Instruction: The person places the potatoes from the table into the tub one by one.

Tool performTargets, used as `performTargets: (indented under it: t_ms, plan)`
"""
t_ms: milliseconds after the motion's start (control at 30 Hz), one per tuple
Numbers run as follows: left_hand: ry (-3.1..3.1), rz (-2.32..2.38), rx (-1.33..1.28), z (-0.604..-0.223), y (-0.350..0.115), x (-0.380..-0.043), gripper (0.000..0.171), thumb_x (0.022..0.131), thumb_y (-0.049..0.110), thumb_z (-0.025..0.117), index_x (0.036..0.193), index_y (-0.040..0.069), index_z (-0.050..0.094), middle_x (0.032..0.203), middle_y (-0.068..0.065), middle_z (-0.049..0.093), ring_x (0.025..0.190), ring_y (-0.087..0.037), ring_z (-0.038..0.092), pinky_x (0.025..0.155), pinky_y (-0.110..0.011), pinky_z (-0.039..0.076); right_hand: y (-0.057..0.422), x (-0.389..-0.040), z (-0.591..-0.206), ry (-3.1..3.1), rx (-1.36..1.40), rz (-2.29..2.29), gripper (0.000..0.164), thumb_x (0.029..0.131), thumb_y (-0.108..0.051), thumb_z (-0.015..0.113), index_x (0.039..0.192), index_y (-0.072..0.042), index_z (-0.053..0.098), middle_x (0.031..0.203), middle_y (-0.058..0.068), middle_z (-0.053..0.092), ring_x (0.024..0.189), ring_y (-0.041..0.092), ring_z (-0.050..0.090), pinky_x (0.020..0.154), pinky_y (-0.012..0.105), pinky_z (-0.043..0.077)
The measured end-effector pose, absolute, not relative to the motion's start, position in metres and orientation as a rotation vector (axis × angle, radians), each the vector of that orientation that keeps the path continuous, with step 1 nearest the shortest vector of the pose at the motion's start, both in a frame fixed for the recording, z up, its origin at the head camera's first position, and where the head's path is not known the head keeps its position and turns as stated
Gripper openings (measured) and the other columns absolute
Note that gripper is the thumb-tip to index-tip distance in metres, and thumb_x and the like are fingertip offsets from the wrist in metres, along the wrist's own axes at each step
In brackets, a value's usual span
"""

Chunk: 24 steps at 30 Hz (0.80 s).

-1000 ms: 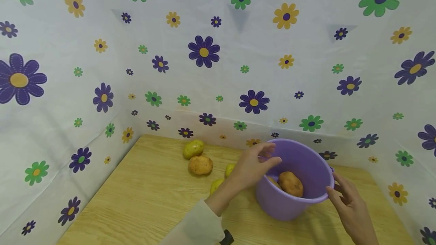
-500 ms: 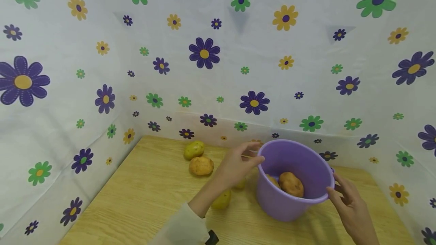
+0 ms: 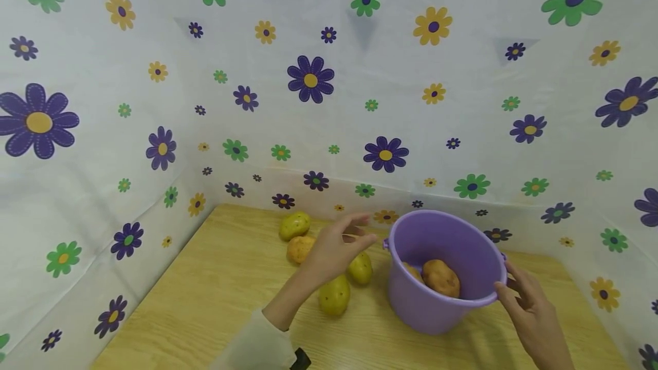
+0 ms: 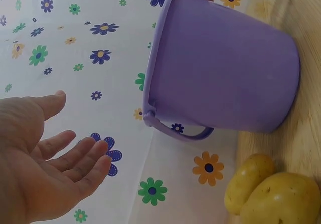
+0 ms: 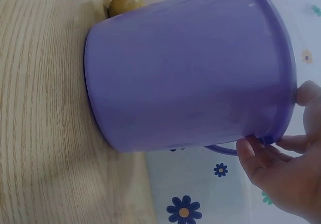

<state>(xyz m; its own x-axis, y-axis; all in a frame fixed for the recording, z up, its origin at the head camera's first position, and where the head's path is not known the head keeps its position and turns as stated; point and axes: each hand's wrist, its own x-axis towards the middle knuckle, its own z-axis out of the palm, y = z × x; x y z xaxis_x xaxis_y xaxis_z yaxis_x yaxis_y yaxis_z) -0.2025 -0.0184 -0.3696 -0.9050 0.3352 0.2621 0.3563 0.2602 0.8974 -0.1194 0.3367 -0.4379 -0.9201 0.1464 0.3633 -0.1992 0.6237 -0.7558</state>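
A purple bucket point(image 3: 426, 310) stands upright on the wooden table, with two brown potatoes point(image 3: 441, 278) visible inside. My right hand point(image 3: 532, 313) holds its rim on the right side, the thumb on the rim and the fingers against the outside by the handle joint. Left of the bucket, my left hand point(image 3: 336, 250) is in the air with loosely bent fingers and nothing in it; in the left wrist view the palm shows bare. Beneath and beside it lie greenish-yellow potatoes point(image 3: 334, 296). The left hand partly covers a brown potato point(image 3: 300, 249).
Another greenish-yellow potato point(image 3: 295, 226) lies at the back of the table point(image 3: 205, 296). White flower-printed sheeting point(image 3: 247, 61) rises behind the table and along both sides. The bucket's purple handle point(image 4: 183, 133) hangs down its far side.
My left hand has drawn back leftward from over the bucket's rim, uncovering the greenish-yellow potatoes beside the bucket and partly covering the brown one. The right hand and bucket stay in place.
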Motion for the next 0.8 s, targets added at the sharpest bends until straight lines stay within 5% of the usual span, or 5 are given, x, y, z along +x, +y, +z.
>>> performTargets:
  t_ms: [633,800]
  plan:
    - [-2.509,-1.761,-0.552,-0.383,-0.071,-0.196,0.049,0.101,0.033,0.070,0.143,0.012,0.058,0.136,-0.006,0.062,0.116,-0.022,0.063,0.096,-0.036,0.056,0.336,-0.120,-0.437,-2.444,0.058,1.202,0.051,0.107,-0.012,0.058,0.154,0.000,0.044,0.138,0.006,0.046,0.109,-0.017,0.048,0.079,0.004,0.047]
    - [-2.501,-1.794,-0.517,-0.386,-0.079,-0.196,0.048,0.100,0.033,0.070,0.142,0.012,0.059,0.137,-0.008,0.062,0.115,-0.025,0.064,0.089,-0.034,0.059,0.338,-0.120,-0.439,-2.420,0.071,1.210,0.050,0.106,-0.010,0.058,0.153,0.001,0.045,0.136,-0.007,0.046,0.110,-0.016,0.049,0.080,0.004,0.047]
